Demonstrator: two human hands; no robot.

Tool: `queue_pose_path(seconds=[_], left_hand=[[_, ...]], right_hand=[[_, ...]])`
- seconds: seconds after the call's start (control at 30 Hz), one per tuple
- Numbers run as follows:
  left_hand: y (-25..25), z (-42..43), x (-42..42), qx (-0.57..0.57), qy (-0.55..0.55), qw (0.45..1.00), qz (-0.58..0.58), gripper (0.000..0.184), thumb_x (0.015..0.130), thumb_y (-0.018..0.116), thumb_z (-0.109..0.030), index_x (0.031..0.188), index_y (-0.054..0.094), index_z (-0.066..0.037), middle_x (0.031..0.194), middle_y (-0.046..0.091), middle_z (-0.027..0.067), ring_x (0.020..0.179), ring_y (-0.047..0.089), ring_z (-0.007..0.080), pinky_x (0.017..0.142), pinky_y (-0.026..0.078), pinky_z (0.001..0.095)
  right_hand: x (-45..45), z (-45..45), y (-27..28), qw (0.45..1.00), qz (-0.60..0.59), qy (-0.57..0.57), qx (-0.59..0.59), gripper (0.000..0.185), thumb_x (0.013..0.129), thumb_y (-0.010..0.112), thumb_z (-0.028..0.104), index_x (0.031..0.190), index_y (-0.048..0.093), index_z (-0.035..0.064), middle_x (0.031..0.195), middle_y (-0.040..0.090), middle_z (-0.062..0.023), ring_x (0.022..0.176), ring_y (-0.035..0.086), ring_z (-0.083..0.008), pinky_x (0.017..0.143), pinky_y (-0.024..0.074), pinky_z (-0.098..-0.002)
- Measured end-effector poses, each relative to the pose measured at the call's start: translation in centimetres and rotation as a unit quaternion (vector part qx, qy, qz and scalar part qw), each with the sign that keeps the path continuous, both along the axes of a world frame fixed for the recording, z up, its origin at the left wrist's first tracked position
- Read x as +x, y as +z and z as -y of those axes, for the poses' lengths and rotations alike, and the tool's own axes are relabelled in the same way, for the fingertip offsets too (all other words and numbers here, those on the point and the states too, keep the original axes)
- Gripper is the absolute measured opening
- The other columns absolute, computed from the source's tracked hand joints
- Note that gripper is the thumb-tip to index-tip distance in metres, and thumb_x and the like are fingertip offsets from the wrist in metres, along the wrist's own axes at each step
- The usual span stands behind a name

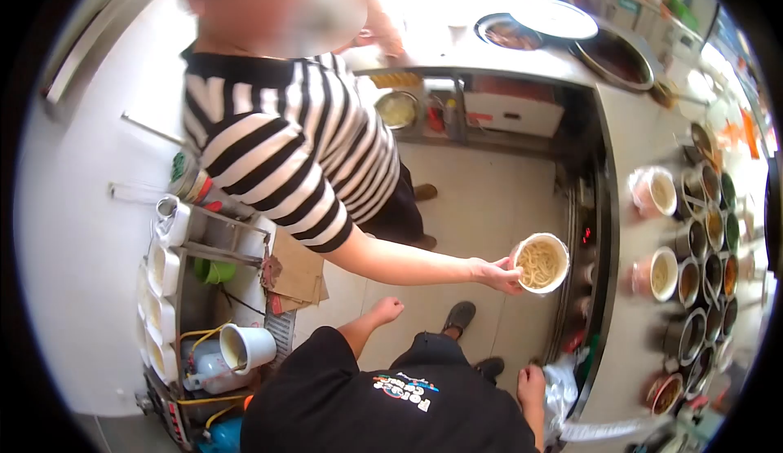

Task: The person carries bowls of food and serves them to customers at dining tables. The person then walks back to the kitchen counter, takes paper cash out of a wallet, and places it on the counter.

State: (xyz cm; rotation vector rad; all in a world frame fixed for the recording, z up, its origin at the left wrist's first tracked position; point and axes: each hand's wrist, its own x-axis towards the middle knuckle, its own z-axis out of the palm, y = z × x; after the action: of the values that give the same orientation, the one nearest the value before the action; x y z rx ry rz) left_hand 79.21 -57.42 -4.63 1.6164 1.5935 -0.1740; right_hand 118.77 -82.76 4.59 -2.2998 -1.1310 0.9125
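My left hand [387,310] hangs in front of me, fingers curled closed, with nothing visible in it. Low at the right, my right hand [531,381] is also curled, close beside a clear plastic bag [560,388]; I see no object in its fingers. Another person in a striped shirt [277,167] stretches an arm across in front of me. That person's hand [497,275] holds a white-rimmed paper bowl of noodles [540,264] beyond my hands, near the counter's edge. Neither of my hands touches the bowl.
On the right counter [624,135] stand two wrapped tubs [652,275] and several metal pots [685,335] of sauces or toppings. Large pans [616,57] sit at the far corner. A rack [183,282] with white containers and a white bucket [249,347] is at the left.
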Motion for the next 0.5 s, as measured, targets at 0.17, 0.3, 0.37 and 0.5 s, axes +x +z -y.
queue_pose_path(seconds=[0.17,0.3,0.37,0.5], left_hand=[[1.0,-0.3,-0.7,-0.141,0.115,0.980,0.084,0.023,0.081,0.057,-0.023,0.080,0.065,-0.001,0.067,0.060,0.0065,0.064,0.058,0.0155,0.056,0.047,0.0298],[1.3,0.9,1.0,-0.230,0.060,0.969,0.063,0.027,0.088,0.055,-0.023,0.101,0.058,0.000,0.086,0.059,0.0059,0.075,0.059,0.0158,0.062,0.049,0.0288],[1.4,-0.1,-0.1,-0.246,0.054,0.967,0.038,0.028,0.088,0.055,-0.023,0.103,0.057,0.000,0.088,0.059,0.0063,0.077,0.059,0.0164,0.063,0.049,0.0290],[-0.1,-1.4,-1.2,-0.212,0.077,0.973,0.057,0.026,0.088,0.055,-0.022,0.100,0.058,0.000,0.080,0.059,0.0072,0.070,0.058,0.0147,0.056,0.047,0.0267]], right_hand=[[-1.5,3.7,0.4,0.999,0.013,-0.044,-0.025,0.019,0.084,0.055,0.020,0.084,0.060,0.0022,0.085,0.058,-0.0187,0.084,0.056,-0.0380,0.073,0.0460,-0.0437],[-2.6,5.8,1.1,0.994,-0.001,-0.109,-0.031,0.014,0.082,0.056,0.017,0.082,0.059,0.0039,0.083,0.058,-0.0164,0.082,0.056,-0.0360,0.072,0.0459,-0.0429],[-4.1,6.2,1.3,0.989,0.000,-0.141,-0.052,0.014,0.082,0.056,0.018,0.082,0.059,0.0043,0.084,0.058,-0.0160,0.082,0.056,-0.0357,0.072,0.0460,-0.0428],[-4.7,6.8,-0.1,0.984,-0.019,-0.154,-0.083,0.014,0.082,0.056,0.019,0.082,0.060,0.0047,0.085,0.059,-0.0151,0.084,0.057,-0.0345,0.073,0.0460,-0.0425]])
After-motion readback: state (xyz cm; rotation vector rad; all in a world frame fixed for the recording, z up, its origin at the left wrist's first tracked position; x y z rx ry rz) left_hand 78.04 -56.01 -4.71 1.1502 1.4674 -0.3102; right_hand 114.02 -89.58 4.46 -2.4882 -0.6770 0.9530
